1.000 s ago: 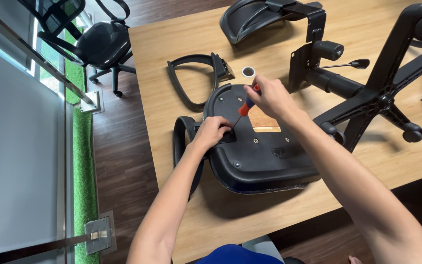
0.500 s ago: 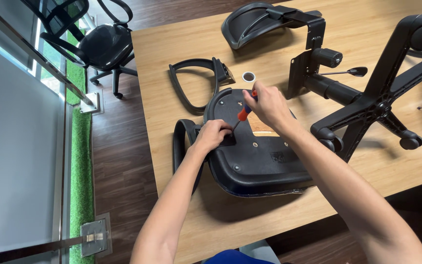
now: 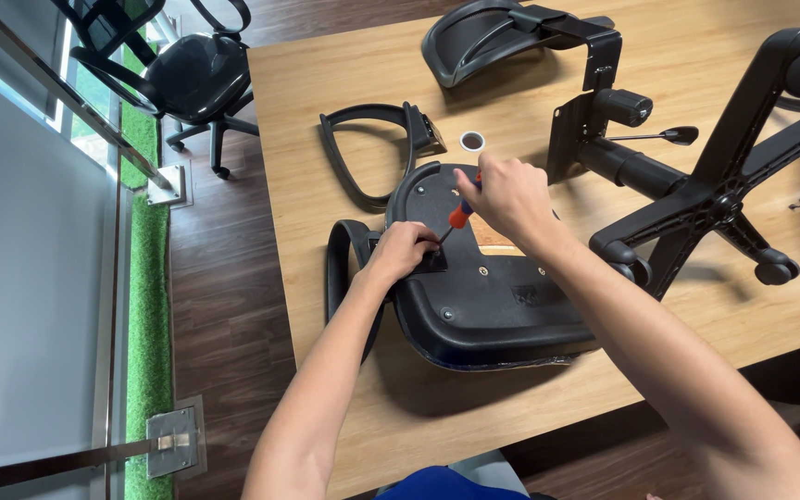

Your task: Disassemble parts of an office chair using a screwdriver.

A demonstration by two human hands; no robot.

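Wooden table (image 3: pixel 344 111), upturned seat (image 3: pixel 483 306) — hands driving screwdriver (image 3: pixel 460 215)

Wooden table (image 3: pixel 344 83) on dark plank floor (image 3: pixel 224 278), office chair (image 3: pixel 187 69) beside.

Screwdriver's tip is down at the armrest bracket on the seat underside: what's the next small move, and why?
Probably turn the screwdriver in place under steady downward pressure. The right hand grips its handle, the tip meets the armrest bracket on the upturned seat, and the left hand presses that bracket down. Whether the tip sits fully in a screw head cannot be seen.
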